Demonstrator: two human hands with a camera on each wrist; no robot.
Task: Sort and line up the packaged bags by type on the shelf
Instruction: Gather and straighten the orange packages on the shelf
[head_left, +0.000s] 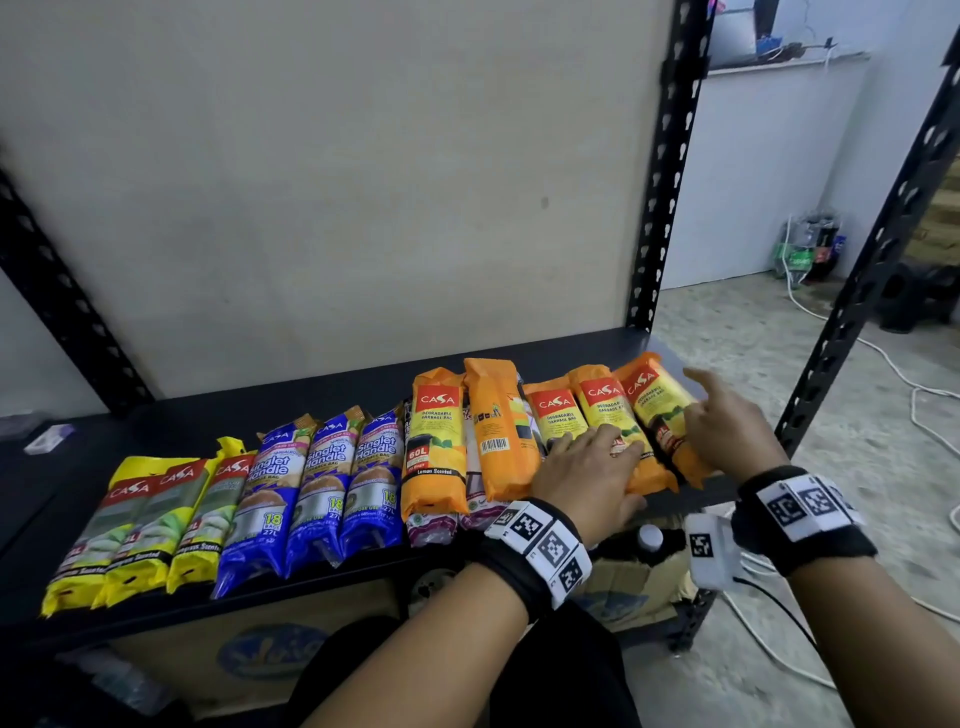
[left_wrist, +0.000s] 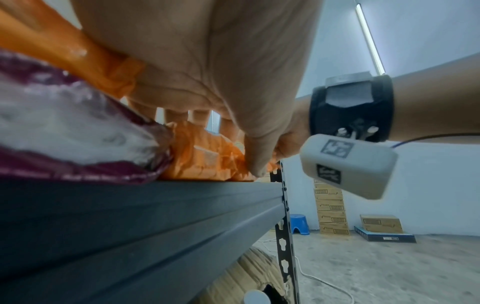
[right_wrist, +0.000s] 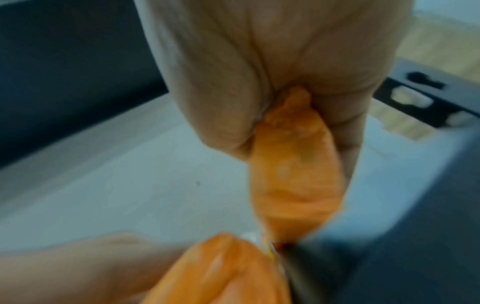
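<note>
1. Three yellow plastic packs, three blue packs, five orange packs lie along the black metal shelf.
2. Left hand spreads flat over orange packs.
3. Right hand grips the rightmost orange pack, forefinger extended.

We've got a black shelf with colour blocks running along it. At the shelf's left end, yellow packs with red logo patches and greenish panels. Next along, blue packs with white lettering. Toward the shelf's right end, orange packs, yellow label, red logo square, black band. Under those peek purple-and-white packs. Both wristbands are black with black-and-white square codes.
</note>
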